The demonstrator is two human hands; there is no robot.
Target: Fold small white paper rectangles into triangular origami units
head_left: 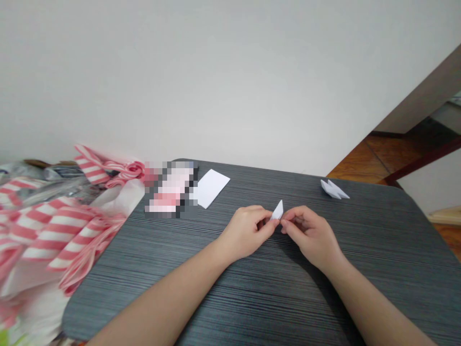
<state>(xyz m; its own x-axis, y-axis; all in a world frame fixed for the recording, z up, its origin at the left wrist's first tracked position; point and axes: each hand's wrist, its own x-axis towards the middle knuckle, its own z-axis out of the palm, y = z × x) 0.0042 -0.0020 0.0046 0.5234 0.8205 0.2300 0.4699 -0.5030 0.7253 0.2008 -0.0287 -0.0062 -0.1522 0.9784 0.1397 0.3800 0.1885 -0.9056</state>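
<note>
Between thumb and fingers, my left hand [248, 233] pinches a small white piece of folded paper [277, 210], its pointed tip standing up. My right hand [311, 235] is closed in a pinch at the paper's lower right edge, fingertips meeting it close to the left thumb. Part of the paper is hidden behind the fingers. Further back on the right lies another folded white paper piece [333, 189] with pointed ends. A stack of flat white paper rectangles [213, 188] rests left of my hands.
A phone-like object [172, 187], blurred by pixels, lies beside the white rectangles on the dark wood-grain table [173, 269]. Red-and-white striped cloth [68, 226] and plastic bags are heaped past the left edge. A pale wall [230, 86] stands behind the table.
</note>
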